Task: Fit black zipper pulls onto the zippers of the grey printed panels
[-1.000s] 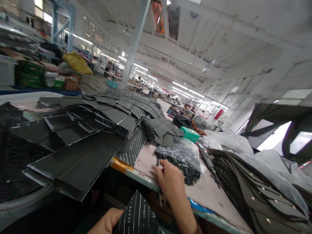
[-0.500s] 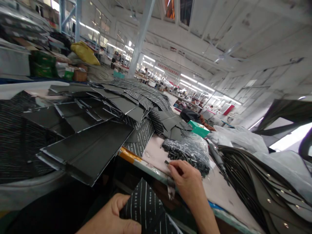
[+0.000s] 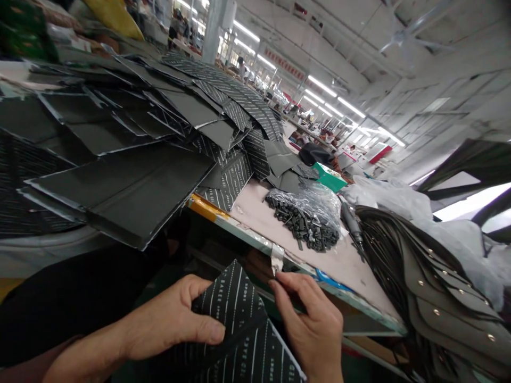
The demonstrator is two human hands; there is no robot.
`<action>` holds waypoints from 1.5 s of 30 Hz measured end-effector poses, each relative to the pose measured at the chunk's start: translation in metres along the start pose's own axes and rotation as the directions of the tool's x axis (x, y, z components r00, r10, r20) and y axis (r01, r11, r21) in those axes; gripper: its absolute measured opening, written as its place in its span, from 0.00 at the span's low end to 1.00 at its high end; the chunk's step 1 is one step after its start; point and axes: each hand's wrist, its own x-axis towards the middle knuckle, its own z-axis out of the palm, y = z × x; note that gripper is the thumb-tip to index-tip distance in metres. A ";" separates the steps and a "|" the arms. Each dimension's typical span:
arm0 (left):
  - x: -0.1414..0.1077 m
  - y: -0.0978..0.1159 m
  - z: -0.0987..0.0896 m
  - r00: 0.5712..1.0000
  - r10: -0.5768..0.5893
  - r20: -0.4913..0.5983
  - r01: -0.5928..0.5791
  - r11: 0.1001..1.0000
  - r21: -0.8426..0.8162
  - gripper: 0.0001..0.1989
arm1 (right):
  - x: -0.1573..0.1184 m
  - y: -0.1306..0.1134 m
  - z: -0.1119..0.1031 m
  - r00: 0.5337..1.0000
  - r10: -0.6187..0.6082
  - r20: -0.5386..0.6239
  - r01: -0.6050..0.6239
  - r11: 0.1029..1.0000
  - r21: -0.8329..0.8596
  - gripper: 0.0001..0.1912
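My left hand [image 3: 187,314] grips a black fabric panel [image 3: 247,324] with white lettering and stripes, thumb on top. A dark strip crosses the panel, and its corner points up. Just right of the panel, my right hand [image 3: 309,324] is closed in a pinch, apart from the panel's tip. The small black piece in its fingertips barely shows now. Beyond it, a heap of small black pieces [image 3: 307,226] spills from a clear plastic bag [image 3: 319,197] on the table [image 3: 255,205].
Stacked dark panels [image 3: 131,181] cover the left side. A green box [image 3: 329,176] stands behind the bag. To the right lie a dark pointed tool [image 3: 351,223] and a bundle of dark straps with metal studs [image 3: 423,276]. Tape [image 3: 277,258] hangs from the table edge.
My right hand has come away from the heap of small pieces, down and toward the printed panel. My left hand still holds the panel, slightly raised. The view has tilted downward.
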 end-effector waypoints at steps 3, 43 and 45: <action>0.000 0.000 -0.001 1.000 0.004 -0.013 -0.005 1.000 -0.005 0.14 | 0.001 0.001 0.002 0.999 -0.034 0.007 0.035 0.995 -0.093 0.05; 0.050 -0.006 0.035 0.909 0.051 -0.413 -0.051 0.999 0.011 0.16 | -0.058 -0.015 0.019 0.986 0.072 -0.151 -0.009 0.923 0.385 0.16; 0.049 -0.006 0.035 0.935 0.076 -0.347 -0.068 0.997 0.037 0.16 | -0.055 -0.008 0.018 0.969 0.202 -0.145 -0.116 0.884 0.452 0.16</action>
